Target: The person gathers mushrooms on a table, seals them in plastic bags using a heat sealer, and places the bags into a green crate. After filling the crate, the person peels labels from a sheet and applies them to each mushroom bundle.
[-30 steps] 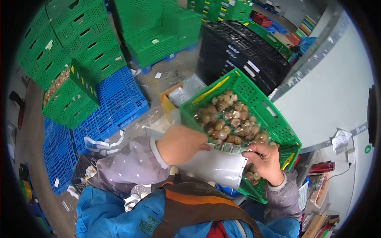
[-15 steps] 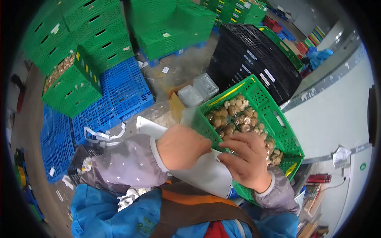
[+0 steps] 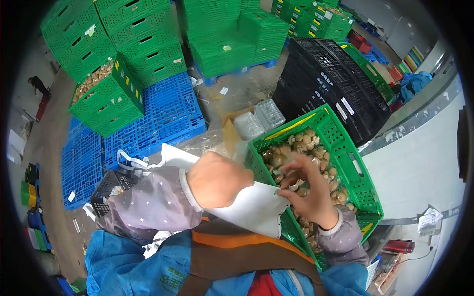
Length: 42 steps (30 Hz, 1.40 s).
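My left hand (image 3: 219,180) is closed in a fist over a flat white sheet (image 3: 252,209), its fingertips hidden from me. The sheet slants across in front of my apron, its right end beside a green crate. Near that right edge is my right hand (image 3: 313,195), thumb low by the sheet's corner and fingers arched, slightly blurred, with a gap between them. It hangs over the green crate (image 3: 345,148), which holds many brown mushrooms (image 3: 308,143), some under shiny clear wrap.
A cardboard box (image 3: 230,130) holds clear plastic trays (image 3: 259,120). Black crates (image 3: 328,86) stand behind the green crate. Stacked green crates (image 3: 143,42) and blue pallets (image 3: 158,113) are at left. White straps (image 3: 131,160) lie near a black basket (image 3: 111,185). A person (image 3: 39,91) stands far left.
The view has shifted, showing more of the floor at left. My right hand's fingers have lifted and opened away from the thumb. My left fist stays on the white sheet.
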Each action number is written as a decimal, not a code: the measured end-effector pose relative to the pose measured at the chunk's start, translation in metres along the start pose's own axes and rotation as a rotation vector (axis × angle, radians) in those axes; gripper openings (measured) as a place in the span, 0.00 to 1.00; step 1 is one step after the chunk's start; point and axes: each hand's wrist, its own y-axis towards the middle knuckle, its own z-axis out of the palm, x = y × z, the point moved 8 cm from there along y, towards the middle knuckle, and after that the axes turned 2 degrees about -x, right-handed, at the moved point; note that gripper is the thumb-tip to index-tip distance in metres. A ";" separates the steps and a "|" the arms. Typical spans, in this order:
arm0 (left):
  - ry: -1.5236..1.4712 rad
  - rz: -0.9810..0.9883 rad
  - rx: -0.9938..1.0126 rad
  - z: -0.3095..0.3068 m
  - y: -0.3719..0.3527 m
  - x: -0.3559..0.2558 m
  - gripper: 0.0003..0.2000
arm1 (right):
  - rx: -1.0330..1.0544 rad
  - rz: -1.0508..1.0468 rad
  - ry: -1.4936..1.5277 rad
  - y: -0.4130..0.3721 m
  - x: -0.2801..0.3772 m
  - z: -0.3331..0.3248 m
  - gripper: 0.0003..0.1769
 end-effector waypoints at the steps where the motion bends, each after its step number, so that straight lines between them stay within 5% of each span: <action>1: -0.002 -0.004 0.004 0.003 -0.001 0.003 0.04 | 0.134 -0.244 -0.310 -0.003 0.016 0.004 0.37; 2: 0.009 -0.006 -0.021 0.007 -0.003 0.009 0.03 | 0.135 -0.234 -0.306 -0.006 0.011 -0.003 0.37; 4: 0.013 -0.019 -0.042 0.005 -0.013 0.019 0.02 | -0.099 -0.072 0.246 -0.014 -0.009 -0.041 0.41; 6: -0.002 -0.105 0.006 -0.008 -0.028 0.033 0.03 | -0.589 0.044 0.424 -0.024 -0.076 -0.112 0.47; 8: 0.045 -0.246 0.020 -0.011 -0.046 0.048 0.01 | -0.569 0.267 0.317 -0.041 -0.178 -0.133 0.50; 10: 0.069 -0.332 0.055 -0.011 -0.056 0.055 0.05 | -0.542 0.265 -0.003 -0.064 -0.274 -0.132 0.50; 16: 0.037 -0.445 0.076 -0.001 -0.061 0.055 0.06 | -0.491 0.451 0.020 -0.048 -0.359 -0.077 0.46; 19: 0.070 -0.448 0.121 0.000 -0.066 0.053 0.07 | -0.610 0.345 -0.384 -0.043 -0.345 -0.089 0.41; 24: 0.063 -0.543 0.099 -0.004 -0.075 0.057 0.09 | -0.581 0.281 -0.021 0.015 -0.374 -0.059 0.38; 26: 0.074 -0.559 0.071 -0.005 -0.074 0.054 0.09 | -0.507 0.242 -0.523 0.039 -0.375 -0.041 0.32; 28: 0.116 -0.490 0.131 -0.005 -0.067 0.045 0.08 | -0.478 0.335 -0.549 0.047 -0.370 -0.040 0.29; 31: 0.110 -0.481 0.129 -0.006 -0.062 0.044 0.07 | -0.786 0.177 -0.740 0.038 -0.329 -0.067 0.22; 32: 0.099 -0.487 0.129 -0.005 -0.060 0.044 0.07 | -0.790 0.192 -0.742 0.028 -0.331 -0.078 0.22; 34: 0.086 -0.462 0.123 -0.002 -0.053 0.046 0.07 | -0.696 0.314 -0.164 0.002 -0.361 -0.103 0.17; 36: 0.054 -0.433 0.130 0.005 -0.048 0.047 0.07 | -0.564 0.522 0.106 -0.053 -0.376 -0.116 0.11; 38: 0.027 -0.411 0.146 0.014 -0.039 0.051 0.07 | -0.618 0.438 0.006 -0.103 -0.337 -0.130 0.08; 42: -0.039 -0.365 0.169 0.028 -0.013 0.048 0.09 | -0.410 0.411 -0.393 -0.164 -0.340 -0.122 0.09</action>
